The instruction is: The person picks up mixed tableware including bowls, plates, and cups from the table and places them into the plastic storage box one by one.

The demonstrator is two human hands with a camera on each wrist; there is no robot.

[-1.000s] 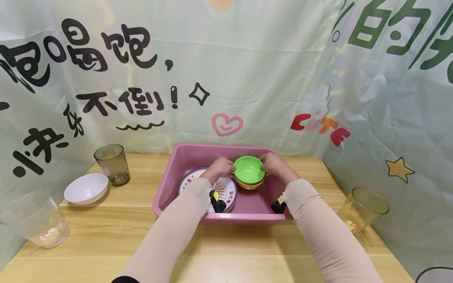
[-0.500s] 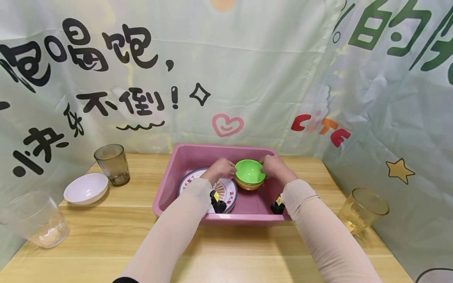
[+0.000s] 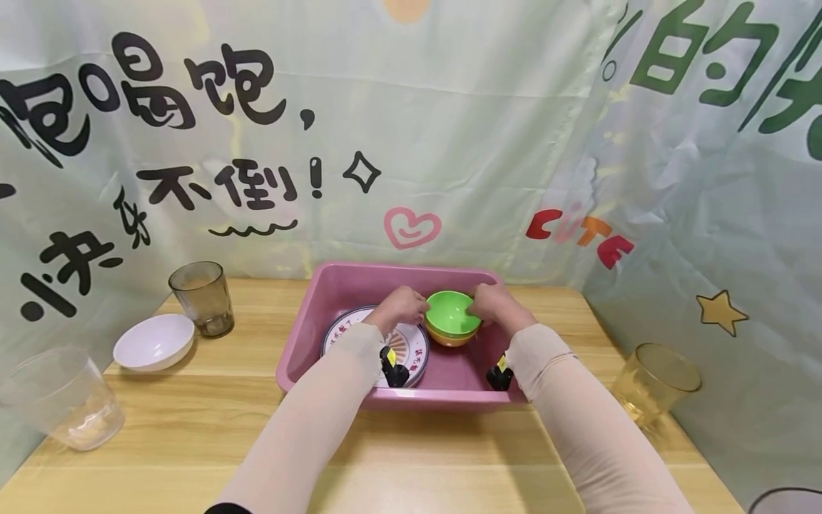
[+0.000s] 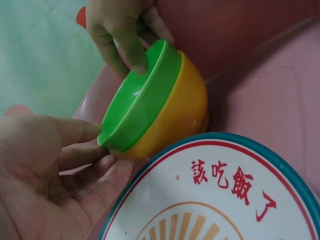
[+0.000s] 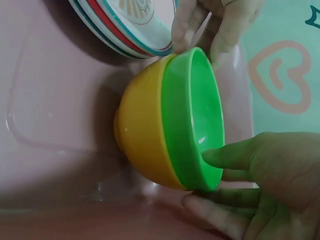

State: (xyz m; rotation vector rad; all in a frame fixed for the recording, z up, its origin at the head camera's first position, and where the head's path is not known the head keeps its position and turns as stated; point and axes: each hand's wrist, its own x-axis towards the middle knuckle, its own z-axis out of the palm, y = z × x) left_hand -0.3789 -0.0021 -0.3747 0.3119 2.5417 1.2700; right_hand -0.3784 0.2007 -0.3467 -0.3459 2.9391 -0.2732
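A green bowl [image 3: 452, 314] sits nested in an orange bowl [image 3: 449, 340], inside a pink tub [image 3: 462, 375]. My left hand [image 3: 403, 305] pinches the green bowl's rim from the left, with fingertips also touching the orange bowl's edge in the left wrist view. From the right, my right hand [image 3: 497, 303] holds the green bowl; in the right wrist view its thumb [image 5: 225, 155] lies inside the wall and its fingers outside. Beside the bowls lies a stack of plates [image 5: 145, 22], its patterned top plate [image 4: 220, 175] nearest my left hand.
On the wooden table [image 3: 424, 457], left of the tub, stand a grey glass [image 3: 204, 300], a white bowl [image 3: 154, 343] and a clear glass [image 3: 80, 400]. An amber glass [image 3: 655, 385] stands at the right. A printed cloth [image 3: 481, 143] hangs behind.
The green bowl has come down slightly into the orange one. My right hand has shifted a little, its thumb now reaching farther inside the green bowl; the left hand has hardly moved.
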